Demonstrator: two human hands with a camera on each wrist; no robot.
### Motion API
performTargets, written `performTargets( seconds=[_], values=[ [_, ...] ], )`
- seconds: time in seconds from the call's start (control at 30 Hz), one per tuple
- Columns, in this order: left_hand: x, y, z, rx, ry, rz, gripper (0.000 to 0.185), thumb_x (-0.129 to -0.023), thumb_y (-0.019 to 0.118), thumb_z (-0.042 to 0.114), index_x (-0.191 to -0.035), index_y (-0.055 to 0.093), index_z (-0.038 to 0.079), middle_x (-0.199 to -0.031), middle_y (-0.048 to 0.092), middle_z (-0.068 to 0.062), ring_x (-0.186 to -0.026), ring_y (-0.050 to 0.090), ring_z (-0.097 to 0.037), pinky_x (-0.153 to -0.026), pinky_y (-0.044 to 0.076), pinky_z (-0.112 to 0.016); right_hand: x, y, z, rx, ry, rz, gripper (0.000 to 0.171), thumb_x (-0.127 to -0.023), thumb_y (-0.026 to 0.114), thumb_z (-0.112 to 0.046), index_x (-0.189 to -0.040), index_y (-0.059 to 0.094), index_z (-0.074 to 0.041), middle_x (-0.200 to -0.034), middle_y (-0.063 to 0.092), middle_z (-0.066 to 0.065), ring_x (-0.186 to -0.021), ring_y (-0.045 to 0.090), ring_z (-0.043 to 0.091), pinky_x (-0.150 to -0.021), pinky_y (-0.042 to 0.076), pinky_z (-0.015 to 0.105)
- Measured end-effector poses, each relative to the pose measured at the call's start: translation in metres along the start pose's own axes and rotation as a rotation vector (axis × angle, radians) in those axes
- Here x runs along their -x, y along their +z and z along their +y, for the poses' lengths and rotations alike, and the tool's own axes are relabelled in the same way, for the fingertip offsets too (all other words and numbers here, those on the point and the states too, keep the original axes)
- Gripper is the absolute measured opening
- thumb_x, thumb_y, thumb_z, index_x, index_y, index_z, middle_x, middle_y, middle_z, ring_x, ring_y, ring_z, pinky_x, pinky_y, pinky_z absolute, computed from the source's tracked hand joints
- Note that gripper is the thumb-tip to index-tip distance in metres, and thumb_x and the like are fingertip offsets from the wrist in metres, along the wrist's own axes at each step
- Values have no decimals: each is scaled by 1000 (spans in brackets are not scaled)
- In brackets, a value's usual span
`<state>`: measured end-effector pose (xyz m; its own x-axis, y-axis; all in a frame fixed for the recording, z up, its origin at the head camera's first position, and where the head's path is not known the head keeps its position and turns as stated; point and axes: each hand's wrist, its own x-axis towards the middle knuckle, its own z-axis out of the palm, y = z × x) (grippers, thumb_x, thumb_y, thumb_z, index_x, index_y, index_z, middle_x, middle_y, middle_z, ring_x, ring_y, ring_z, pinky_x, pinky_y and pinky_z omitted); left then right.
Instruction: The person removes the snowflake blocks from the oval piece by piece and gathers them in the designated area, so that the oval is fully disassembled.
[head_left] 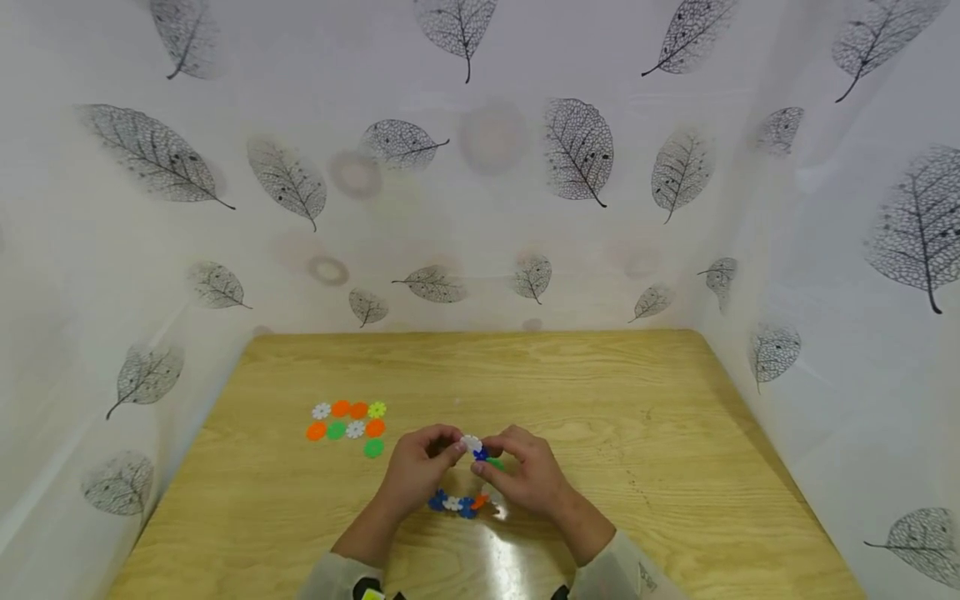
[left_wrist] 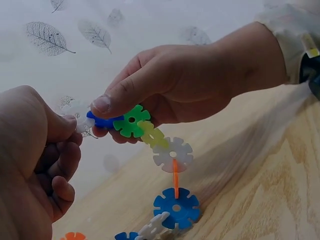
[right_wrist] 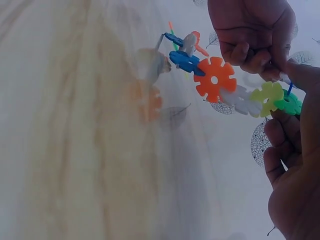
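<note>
Held up over the table is a chain of notched plastic discs, linked edge to edge. My left hand (head_left: pixel 412 471) pinches a white notched disc (head_left: pixel 471 442) between thumb and fingers. My right hand (head_left: pixel 531 473) grips the dark blue disc (left_wrist: pixel 106 122) beside it, thumb on top. From there the chain hangs through a green disc (left_wrist: pixel 132 121), a yellow disc (right_wrist: pixel 268 99), a whitish disc (left_wrist: pixel 173 154), an orange disc (right_wrist: pixel 215 80) and a blue disc (left_wrist: pixel 177 208). More blue and white discs follow lower down. My left fingertips partly hide the white disc.
Loose orange, green, white and yellow discs, such as a green one (head_left: pixel 373 448), lie in rows on the left of the wooden table (head_left: pixel 637 417). Leaf-printed white sheeting (head_left: pixel 495 208) closes off the back and sides.
</note>
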<state>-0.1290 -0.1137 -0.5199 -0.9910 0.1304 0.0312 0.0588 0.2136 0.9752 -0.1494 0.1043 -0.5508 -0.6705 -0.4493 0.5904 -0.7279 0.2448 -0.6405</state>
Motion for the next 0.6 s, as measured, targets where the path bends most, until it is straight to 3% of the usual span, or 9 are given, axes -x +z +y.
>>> performTargets(
  seconds=[0.13, 0.27, 0.43, 0.6],
  values=[
    [-3, -6, -2, 47, -16, 89, 9, -98, 73, 15, -100, 73, 5, -90, 69, -8, -77, 62, -17, -73, 56, -31, 0, 0, 0, 13, -4, 5, 19, -91, 82, -17, -109, 76, -12, -96, 71, -4, -85, 66, 16, -71, 58, 39],
    [-6, -30, -3, 64, -24, 183, 11, -99, 72, 13, -104, 72, 4, -90, 67, -12, -77, 63, -19, -75, 59, -40, 1, -2, 2, 29, 3, 11, 19, -91, 82, -19, -108, 76, -12, -96, 72, -4, -85, 67, 16, -71, 58, 38],
    [-4, -57, -9, -8, -85, 178, 17, -98, 75, 21, -107, 74, 6, -96, 69, -9, -84, 64, -21, -80, 58, -42, 3, -6, 2, 31, 5, 30, 22, -91, 83, -17, -110, 76, -9, -96, 72, -3, -85, 67, 17, -70, 58, 38],
    [3, -81, -21, -85, -165, 172, 31, -97, 76, 32, -115, 74, 7, -105, 71, -7, -91, 64, -21, -82, 58, -36, 5, -8, 3, 25, 9, 56, 26, -87, 85, -13, -111, 76, -7, -95, 72, -3, -85, 65, 12, -69, 57, 37]
  ],
)
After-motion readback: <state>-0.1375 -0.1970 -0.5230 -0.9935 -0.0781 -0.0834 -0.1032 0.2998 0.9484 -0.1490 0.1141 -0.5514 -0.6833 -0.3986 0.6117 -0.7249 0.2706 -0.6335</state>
